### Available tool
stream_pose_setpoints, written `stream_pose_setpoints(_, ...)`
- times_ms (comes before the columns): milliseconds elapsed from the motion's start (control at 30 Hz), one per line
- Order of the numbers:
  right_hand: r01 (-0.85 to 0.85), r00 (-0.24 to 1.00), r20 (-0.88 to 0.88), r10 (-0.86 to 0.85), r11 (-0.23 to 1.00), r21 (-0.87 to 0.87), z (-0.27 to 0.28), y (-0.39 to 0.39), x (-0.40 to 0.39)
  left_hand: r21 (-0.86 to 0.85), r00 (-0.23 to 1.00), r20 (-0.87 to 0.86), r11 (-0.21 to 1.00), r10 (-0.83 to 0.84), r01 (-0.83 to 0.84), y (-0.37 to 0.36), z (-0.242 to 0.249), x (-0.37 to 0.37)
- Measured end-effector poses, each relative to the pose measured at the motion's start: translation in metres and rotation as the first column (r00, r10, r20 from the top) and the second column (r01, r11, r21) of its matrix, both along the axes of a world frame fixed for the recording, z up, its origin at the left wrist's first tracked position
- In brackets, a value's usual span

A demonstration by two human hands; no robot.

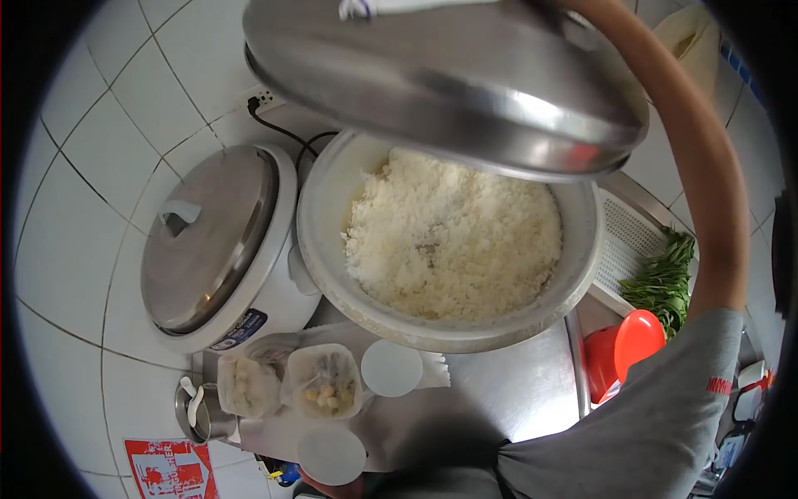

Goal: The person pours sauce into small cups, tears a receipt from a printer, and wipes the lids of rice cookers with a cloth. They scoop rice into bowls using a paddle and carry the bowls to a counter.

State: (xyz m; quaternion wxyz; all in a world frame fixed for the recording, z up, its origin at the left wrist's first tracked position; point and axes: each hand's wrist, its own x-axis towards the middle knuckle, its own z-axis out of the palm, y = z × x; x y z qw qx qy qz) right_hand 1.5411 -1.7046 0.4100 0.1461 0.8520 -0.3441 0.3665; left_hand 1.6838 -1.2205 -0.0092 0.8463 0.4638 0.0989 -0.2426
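In the head view, the right hand [573, 4] is at the top edge, largely cut off; its grip appears closed on the big steel lid [449, 83], though the fingers themselves are not visible. The lid hangs tilted over the far side of the pot [320, 216], its long axis running left to right and dipping toward the right. The pot's round mouth faces upward beneath it, uncovered on the near side, with the rice [457, 241] below and to the left of the right hand.

The left hand [334, 491] shows only as a bit of skin at the bottom edge, beside and under a white round dish [331, 456]; how its grip is set I can't make out. From there the rice lies up and to the right; neither hand is clearly nearer to it.

The lid is smooth, brushed and domed, with a bright rim; the pot is pale and thick-lipped, and the rice is loose, grainy and matte. On the shiny metal desk [490, 382], a second white disc [391, 368] lies beside a cloudy plastic tub [358, 374]. A perforated white basket [623, 220] holds leafy greens [661, 274] near a glossy red scoop [605, 366].
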Motion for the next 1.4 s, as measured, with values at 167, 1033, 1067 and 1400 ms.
stream_pose_setpoints(167, 0.025, 0.992, -0.128, 0.003, 0.977, 0.212, -0.06, 0.002, 0.008, 0.044, 0.997, 0.063, 0.999, -0.033, 0.031, 0.001, 0.001, -0.002)
stream_pose_setpoints(1033, -0.037, 0.966, -0.238, 0.096, 0.97, 0.239, -0.161, 0.033, 0.019, -0.263, 0.988, -0.137, 0.964, -0.073, 0.034, 0.066, -0.017, 0.046)
stream_pose_setpoints(1067, -0.048, 0.961, -0.254, 0.108, 0.971, 0.233, -0.163, 0.03, 0.02, -0.265, 0.982, -0.132, 0.96, -0.133, 0.095, 0.071, -0.018, 0.049)
stream_pose_setpoints(1400, 0.347, 0.831, -0.484, -0.274, 0.935, 0.067, -0.157, 0.039, 0.04, -0.378, 0.958, -0.179, 0.915, -0.226, 0.145, 0.122, -0.055, 0.061)
